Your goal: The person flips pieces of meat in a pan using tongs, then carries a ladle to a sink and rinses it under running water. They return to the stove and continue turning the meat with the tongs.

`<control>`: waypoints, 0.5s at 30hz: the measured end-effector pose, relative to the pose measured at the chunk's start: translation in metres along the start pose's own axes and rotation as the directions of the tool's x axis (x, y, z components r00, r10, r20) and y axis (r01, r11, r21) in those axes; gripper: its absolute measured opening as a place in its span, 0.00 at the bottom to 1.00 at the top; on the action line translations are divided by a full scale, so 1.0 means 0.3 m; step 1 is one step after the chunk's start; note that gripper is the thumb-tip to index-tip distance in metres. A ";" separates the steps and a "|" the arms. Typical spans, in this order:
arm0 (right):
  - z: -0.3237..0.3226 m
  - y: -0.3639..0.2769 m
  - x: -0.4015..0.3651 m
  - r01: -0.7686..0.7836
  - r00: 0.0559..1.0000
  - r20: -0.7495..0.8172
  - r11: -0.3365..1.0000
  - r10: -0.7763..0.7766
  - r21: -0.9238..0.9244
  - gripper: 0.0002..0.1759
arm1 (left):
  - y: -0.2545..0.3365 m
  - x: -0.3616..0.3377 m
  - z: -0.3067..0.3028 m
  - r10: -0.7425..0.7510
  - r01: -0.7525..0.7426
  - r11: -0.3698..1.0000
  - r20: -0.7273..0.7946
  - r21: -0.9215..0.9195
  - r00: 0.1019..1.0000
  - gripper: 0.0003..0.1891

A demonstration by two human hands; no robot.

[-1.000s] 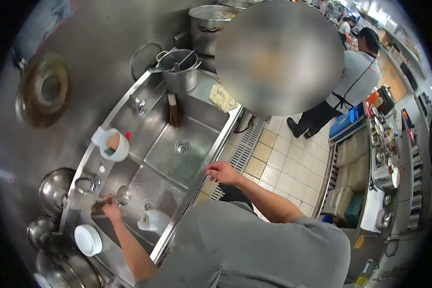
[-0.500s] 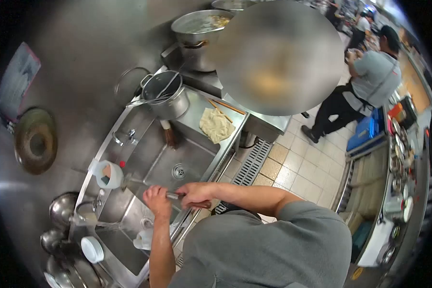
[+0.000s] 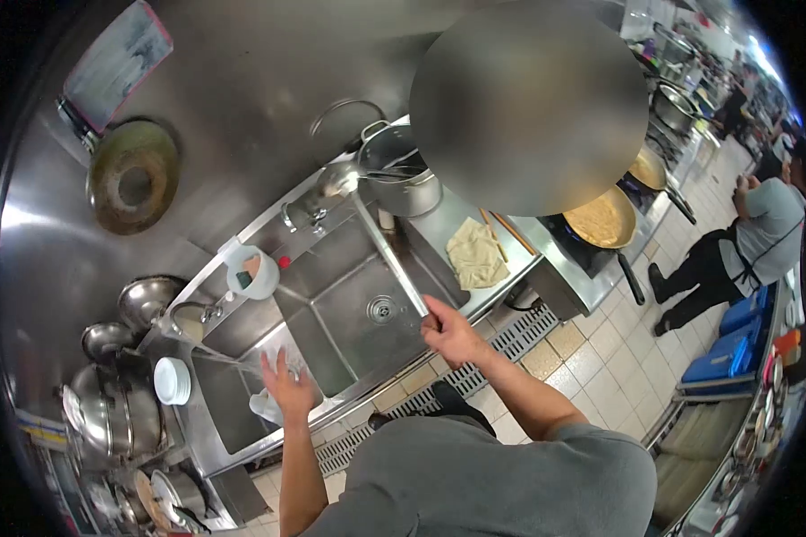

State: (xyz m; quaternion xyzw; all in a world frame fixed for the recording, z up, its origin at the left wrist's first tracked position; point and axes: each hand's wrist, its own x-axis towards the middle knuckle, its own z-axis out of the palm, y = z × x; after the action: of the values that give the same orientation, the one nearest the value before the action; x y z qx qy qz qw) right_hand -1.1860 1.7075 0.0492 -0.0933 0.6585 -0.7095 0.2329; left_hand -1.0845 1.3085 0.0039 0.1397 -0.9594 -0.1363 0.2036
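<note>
My right hand (image 3: 449,333) is closed round the lower end of a long-handled metal ladle (image 3: 390,252). The ladle's shiny bowl is raised in front of the faucet, beside the deep pot (image 3: 407,195). Fingers spread and holding nothing, my left hand (image 3: 288,387) is slightly blurred over the left part of the metal sink (image 3: 340,300). Close to it, water runs from the curved tap (image 3: 188,324), and a white plastic container (image 3: 266,407) sits partly behind the hand. A white tub (image 3: 252,273) with sponges stands on the sink's back ledge.
A cloth (image 3: 476,255) and wooden sticks lie right of the sink. Farther right, a pan (image 3: 601,219) with yellowish food stands on the stove. Stacked white lids (image 3: 172,381) and metal bowls (image 3: 154,302) are at left. A co-worker (image 3: 747,242) stands at far right. A blurred oval hides the upper middle.
The view has shifted, with the scene turned and more of the stove showing. My left hand has let go of the ladle. My right hand has swung the ladle up toward the pot.
</note>
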 end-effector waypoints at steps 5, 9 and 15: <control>0.009 0.045 0.185 0.199 0.952 -0.227 0.979 -0.205 -0.053 0.27 | -0.327 -0.344 -0.116 -0.319 0.325 0.946 -0.176 0.009 0.931 0.37; 0.042 -0.040 0.357 0.162 0.930 -0.333 0.987 -0.158 -0.016 0.16 | -0.677 -0.765 -0.156 -0.534 0.557 0.830 -0.290 -0.005 0.794 0.31; 0.002 -0.106 0.630 0.133 0.922 -0.385 0.972 -0.049 0.194 0.08 | -0.993 -1.630 -0.157 -0.889 0.894 0.398 -0.324 -0.205 0.322 0.24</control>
State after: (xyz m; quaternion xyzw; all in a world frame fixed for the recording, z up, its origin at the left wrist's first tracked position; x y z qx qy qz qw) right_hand -1.3577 1.6221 0.0475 0.0402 0.6047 -0.7917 0.0773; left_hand -0.5717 1.1820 -0.2219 0.6676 -0.6645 -0.1896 0.2773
